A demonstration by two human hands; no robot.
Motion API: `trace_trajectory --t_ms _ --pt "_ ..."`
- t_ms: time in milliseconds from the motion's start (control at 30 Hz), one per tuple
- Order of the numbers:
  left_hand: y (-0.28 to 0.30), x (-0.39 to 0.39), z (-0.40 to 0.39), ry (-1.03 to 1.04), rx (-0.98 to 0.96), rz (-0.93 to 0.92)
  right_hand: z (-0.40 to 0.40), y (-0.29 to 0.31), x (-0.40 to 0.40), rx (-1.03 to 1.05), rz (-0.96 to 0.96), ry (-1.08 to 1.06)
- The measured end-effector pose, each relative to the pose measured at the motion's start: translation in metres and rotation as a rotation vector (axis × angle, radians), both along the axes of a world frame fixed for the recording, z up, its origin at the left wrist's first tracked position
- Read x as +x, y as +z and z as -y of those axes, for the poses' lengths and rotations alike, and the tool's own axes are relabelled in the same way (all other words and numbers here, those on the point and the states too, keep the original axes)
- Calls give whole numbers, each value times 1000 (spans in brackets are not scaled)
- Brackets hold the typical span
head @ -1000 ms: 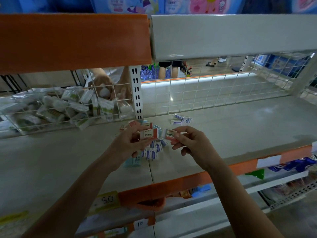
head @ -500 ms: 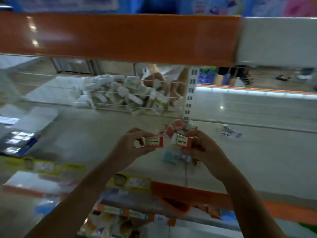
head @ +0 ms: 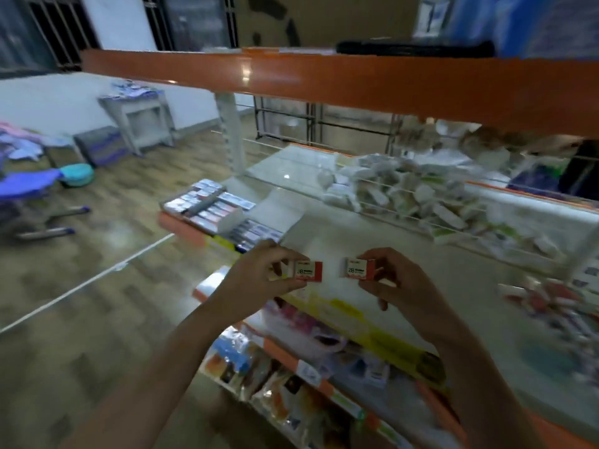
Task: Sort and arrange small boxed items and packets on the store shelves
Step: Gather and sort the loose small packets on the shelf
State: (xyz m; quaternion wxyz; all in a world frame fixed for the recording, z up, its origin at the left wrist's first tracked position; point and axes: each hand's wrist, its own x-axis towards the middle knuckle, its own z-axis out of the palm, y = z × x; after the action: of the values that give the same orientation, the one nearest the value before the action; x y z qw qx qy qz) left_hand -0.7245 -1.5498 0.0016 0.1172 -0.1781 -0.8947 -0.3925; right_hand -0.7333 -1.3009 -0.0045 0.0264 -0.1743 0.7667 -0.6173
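Left hand [head: 259, 277] pinches one red-and-white "2B" box [head: 308, 270]; right hand [head: 393, 280] pinches a matching second box [head: 359, 269]. Boxes sit apart, side by side, held above the grey shelf [head: 437, 286] front edge. Flat packs [head: 207, 205] lie beyond the left hand; white packets [head: 405, 192] behind wire rail beyond the right.

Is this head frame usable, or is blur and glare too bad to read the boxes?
Head view: heavy motion blur on the floor and the white packets; glare streak on the orange shelf edge; both small boxes, in the left hand and the right hand, stay sharp enough to read "2B".
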Motion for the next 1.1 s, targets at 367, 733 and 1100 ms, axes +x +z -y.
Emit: trace_trajectory --t_ms 367,733,1100 --pt "-19 -31 184 149 -13 30 188 -15 -65 36 69 78" --pt "-24 -146 310 158 -151 -24 321 -12 -171 58 78 112" --pt "-32 -277 378 27 -276 -14 397 -22 -255 145 163 -51"
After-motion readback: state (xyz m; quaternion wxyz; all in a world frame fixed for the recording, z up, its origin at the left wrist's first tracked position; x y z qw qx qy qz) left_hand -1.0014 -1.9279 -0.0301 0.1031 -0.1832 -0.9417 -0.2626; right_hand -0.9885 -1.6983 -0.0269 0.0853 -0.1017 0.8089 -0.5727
